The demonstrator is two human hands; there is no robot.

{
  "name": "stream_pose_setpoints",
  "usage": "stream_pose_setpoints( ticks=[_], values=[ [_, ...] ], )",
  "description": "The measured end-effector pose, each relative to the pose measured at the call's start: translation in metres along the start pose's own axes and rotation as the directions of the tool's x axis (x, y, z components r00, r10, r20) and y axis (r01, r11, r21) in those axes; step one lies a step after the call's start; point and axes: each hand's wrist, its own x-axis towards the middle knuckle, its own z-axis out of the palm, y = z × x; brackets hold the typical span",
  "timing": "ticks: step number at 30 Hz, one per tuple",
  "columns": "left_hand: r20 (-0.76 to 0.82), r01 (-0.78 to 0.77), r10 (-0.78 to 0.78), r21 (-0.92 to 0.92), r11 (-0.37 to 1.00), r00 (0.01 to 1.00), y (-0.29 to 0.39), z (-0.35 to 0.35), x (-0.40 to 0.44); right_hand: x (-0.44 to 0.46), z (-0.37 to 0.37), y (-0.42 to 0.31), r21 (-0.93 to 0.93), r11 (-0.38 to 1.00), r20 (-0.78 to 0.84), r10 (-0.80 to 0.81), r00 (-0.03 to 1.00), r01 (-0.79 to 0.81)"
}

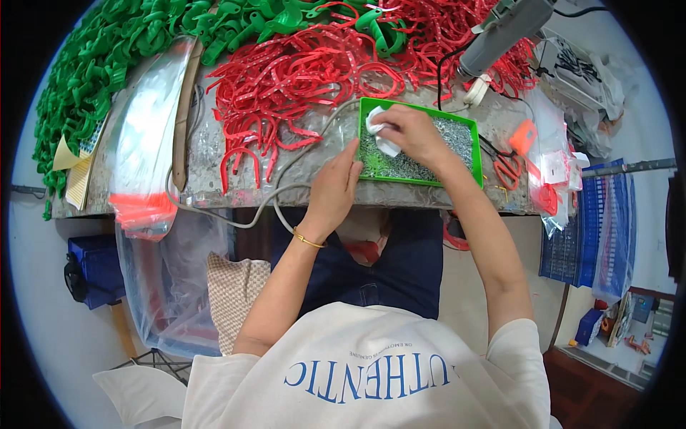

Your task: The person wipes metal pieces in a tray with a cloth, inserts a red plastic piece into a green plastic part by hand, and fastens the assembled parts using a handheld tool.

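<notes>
A workshop, shown by piled green parts point(143, 34) and red strips point(289, 70).

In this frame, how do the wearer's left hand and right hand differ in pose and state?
The left hand has its fingers extended, holding nothing visible; the right hand grips a crumpled white cloth or tissue. The left hand is at the left end of the green tray; the right hand is over its inside. The left wrist has a gold-coloured bracelet; the right shows none. Both hands are ungloved.
</notes>
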Motion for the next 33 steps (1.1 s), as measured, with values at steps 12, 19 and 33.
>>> stream_pose_setpoints(
  ticks=[12, 19, 33],
  values=[
    [0.004, 0.014, -0.014, 0.048, 0.999, 1.000, 0.001, 0.000, -0.001, -0.035, -0.023, -0.012, -0.111, 0.991, 0.247, -0.039, 0.968, 0.069],
    [0.000, -0.003, 0.003, 0.047, 0.999, 1.000, -0.001, 0.001, -0.002, -0.010, 0.000, -0.003, -0.118, 0.983, 0.010, -0.142, 0.990, 0.142],
    [-0.075, -0.102, 0.104, 0.024, 0.994, 0.992, -0.003, 0.003, 0.000, -0.005, -0.010, 0.000, -0.010, 1.000, 0.129, -0.025, 0.991, 0.026]
  ],
)
